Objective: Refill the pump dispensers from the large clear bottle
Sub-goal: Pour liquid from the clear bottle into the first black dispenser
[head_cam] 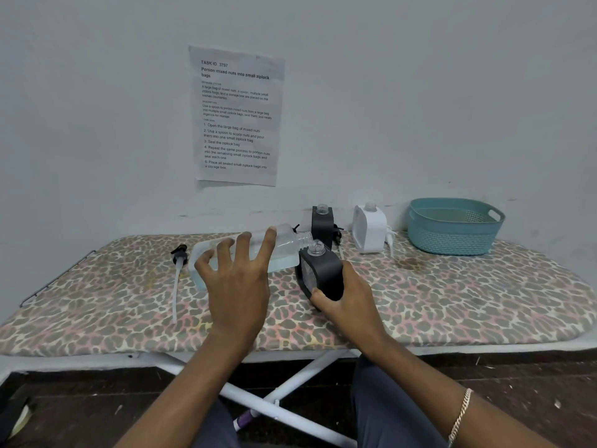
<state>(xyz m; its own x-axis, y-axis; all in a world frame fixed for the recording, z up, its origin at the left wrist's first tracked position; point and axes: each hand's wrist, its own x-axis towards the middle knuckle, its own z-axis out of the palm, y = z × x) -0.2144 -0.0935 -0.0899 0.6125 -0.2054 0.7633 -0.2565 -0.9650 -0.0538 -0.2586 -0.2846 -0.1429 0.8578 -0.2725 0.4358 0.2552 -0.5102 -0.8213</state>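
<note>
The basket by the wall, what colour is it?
Teal basket, clearest in the head view.

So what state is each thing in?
large clear bottle: uncapped, tipped sideways, part full, gripped by left hand
near black dispenser: pump off, tilted, gripped by right hand
rear black dispenser: upright, pump off
white dispenser: upright, pump off
black pump: lying loose

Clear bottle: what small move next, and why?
Probably tip the bottle a little further with the left hand. Its open mouth sits by the open neck of the black dispenser, held in the right hand, but the liquid lies short of the mouth.
</note>
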